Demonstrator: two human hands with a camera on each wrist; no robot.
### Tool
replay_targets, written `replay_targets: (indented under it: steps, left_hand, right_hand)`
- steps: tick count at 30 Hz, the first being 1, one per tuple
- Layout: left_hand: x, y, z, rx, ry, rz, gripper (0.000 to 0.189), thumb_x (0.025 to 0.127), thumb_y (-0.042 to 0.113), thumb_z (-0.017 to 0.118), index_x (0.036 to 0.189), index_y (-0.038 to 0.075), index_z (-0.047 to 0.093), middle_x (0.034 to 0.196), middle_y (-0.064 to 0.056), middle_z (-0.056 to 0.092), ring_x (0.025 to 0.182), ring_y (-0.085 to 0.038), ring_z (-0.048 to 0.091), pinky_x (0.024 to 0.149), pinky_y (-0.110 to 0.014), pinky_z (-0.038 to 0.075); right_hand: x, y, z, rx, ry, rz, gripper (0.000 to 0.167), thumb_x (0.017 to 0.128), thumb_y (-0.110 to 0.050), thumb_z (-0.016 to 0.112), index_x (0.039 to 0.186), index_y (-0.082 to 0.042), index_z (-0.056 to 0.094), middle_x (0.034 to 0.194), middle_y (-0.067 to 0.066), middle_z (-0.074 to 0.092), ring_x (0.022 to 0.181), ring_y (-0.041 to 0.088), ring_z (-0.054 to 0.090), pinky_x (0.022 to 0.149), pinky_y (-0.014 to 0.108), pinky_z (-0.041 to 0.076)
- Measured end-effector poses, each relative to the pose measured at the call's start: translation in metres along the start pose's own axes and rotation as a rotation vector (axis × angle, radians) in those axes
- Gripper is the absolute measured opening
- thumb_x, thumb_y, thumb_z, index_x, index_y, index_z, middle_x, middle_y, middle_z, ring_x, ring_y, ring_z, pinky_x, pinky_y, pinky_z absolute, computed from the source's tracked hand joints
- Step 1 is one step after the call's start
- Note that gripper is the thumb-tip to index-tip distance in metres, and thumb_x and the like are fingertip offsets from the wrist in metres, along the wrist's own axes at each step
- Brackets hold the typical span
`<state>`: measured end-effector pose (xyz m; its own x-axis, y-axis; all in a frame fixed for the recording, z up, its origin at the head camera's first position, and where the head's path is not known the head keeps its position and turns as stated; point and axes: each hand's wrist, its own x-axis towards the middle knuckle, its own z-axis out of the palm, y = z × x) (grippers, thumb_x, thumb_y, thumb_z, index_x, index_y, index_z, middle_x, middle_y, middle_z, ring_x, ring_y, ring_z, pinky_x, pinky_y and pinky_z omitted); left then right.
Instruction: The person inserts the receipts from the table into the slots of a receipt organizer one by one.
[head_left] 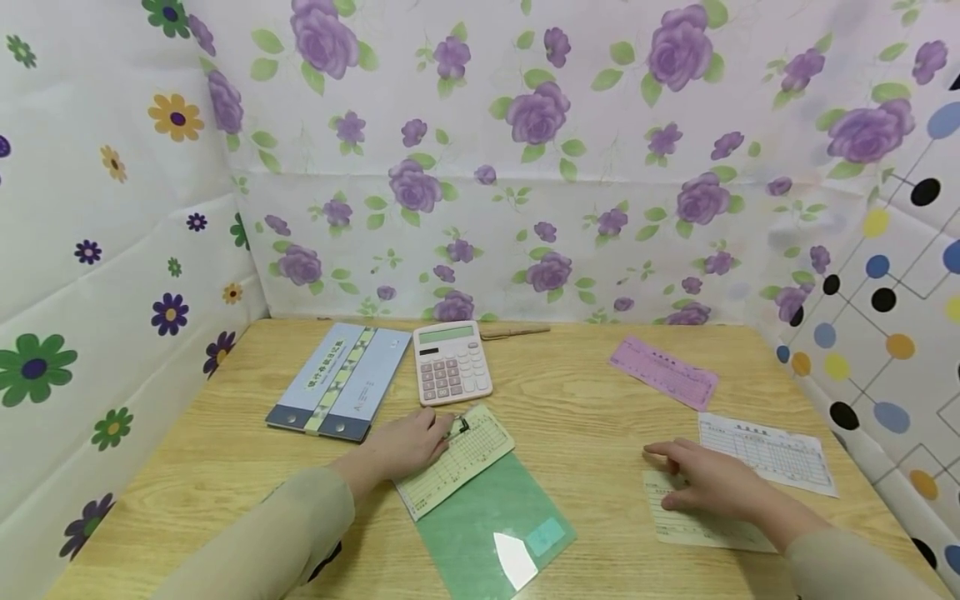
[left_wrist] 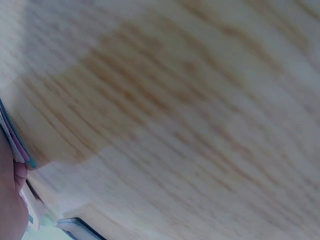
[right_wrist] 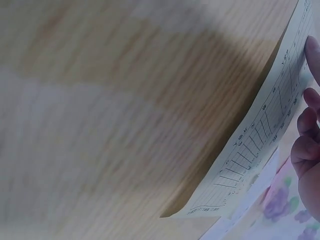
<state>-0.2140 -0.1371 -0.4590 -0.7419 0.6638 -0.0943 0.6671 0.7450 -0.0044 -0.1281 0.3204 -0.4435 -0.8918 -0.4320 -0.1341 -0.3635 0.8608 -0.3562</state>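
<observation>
A green clipboard [head_left: 487, 517] lies on the wooden table, bearing a yellow printed form [head_left: 468, 458] beneath its dark clip [head_left: 459, 427]. My left hand [head_left: 405, 446] grips the clipboard's upper left side beside the clip; the part under the palm is hidden. In the left wrist view, fingers [left_wrist: 20, 175] meet the corner of layered sheets. At the right, another yellow form [head_left: 712, 529] lies on the table, its edge slightly raised in the right wrist view. Over this form my right hand [head_left: 716, 483] hovers, palm down with loosely bent fingers, pinching nothing.
A blue-grey account book [head_left: 322, 367] with a patterned band lies at the left. Beside it stand a pink-white calculator [head_left: 452, 367] and a brown pen [head_left: 517, 332]. A purple form [head_left: 666, 372] and a white form [head_left: 772, 454] lie at the right. Patterned cloth walls surround the table.
</observation>
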Motion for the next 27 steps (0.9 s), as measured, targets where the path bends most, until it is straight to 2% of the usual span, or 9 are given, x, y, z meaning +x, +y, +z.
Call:
replay_targets:
  steps: [10, 17, 23, 27]
  left_hand:
    - [-0.002, 0.001, 0.001, -0.007, 0.011, 0.004, 0.046, 0.1, 0.038, 0.04, 0.139, 0.014, 0.04, 0.089, -0.001, 0.043, 0.069, -0.011, 0.042, 0.058, -0.028, 0.039]
    - [-0.004, 0.0, 0.003, -0.001, 0.013, 0.006, 0.047, 0.1, 0.039, 0.039, 0.14, 0.015, 0.04, 0.09, 0.0, 0.043, 0.07, -0.011, 0.042, 0.058, -0.028, 0.039]
    - [-0.004, 0.0, 0.004, 0.014, 0.021, 0.011, 0.046, 0.1, 0.038, 0.039, 0.14, 0.015, 0.04, 0.089, 0.0, 0.042, 0.069, -0.011, 0.04, 0.057, -0.027, 0.038]
    - [-0.002, -0.001, 0.002, 0.027, 0.042, 0.02, 0.045, 0.1, 0.038, 0.039, 0.139, 0.015, 0.04, 0.088, 0.001, 0.042, 0.068, -0.011, 0.04, 0.056, -0.027, 0.038]
  right_hand:
    - [0.028, -0.021, 0.005, 0.081, -0.009, -0.013, 0.076, 0.074, -0.048, 0.074, 0.134, -0.009, 0.049, 0.093, -0.007, 0.048, 0.079, 0.01, 0.044, 0.067, 0.03, 0.039]
    - [0.04, -0.031, 0.007, 0.097, -0.002, -0.003, 0.074, 0.075, -0.044, 0.075, 0.134, -0.01, 0.048, 0.094, -0.006, 0.049, 0.078, 0.011, 0.044, 0.066, 0.029, 0.039]
    - [0.033, -0.032, -0.001, 0.204, 0.015, 0.055, 0.073, 0.075, -0.039, 0.076, 0.135, -0.009, 0.047, 0.096, 0.0, 0.052, 0.077, 0.014, 0.046, 0.066, 0.032, 0.041]
    - [0.015, -0.017, -0.01, 0.184, 0.023, 0.085, 0.065, 0.077, -0.04, 0.075, 0.13, -0.01, 0.053, 0.097, 0.001, 0.053, 0.08, 0.014, 0.049, 0.068, 0.035, 0.043]
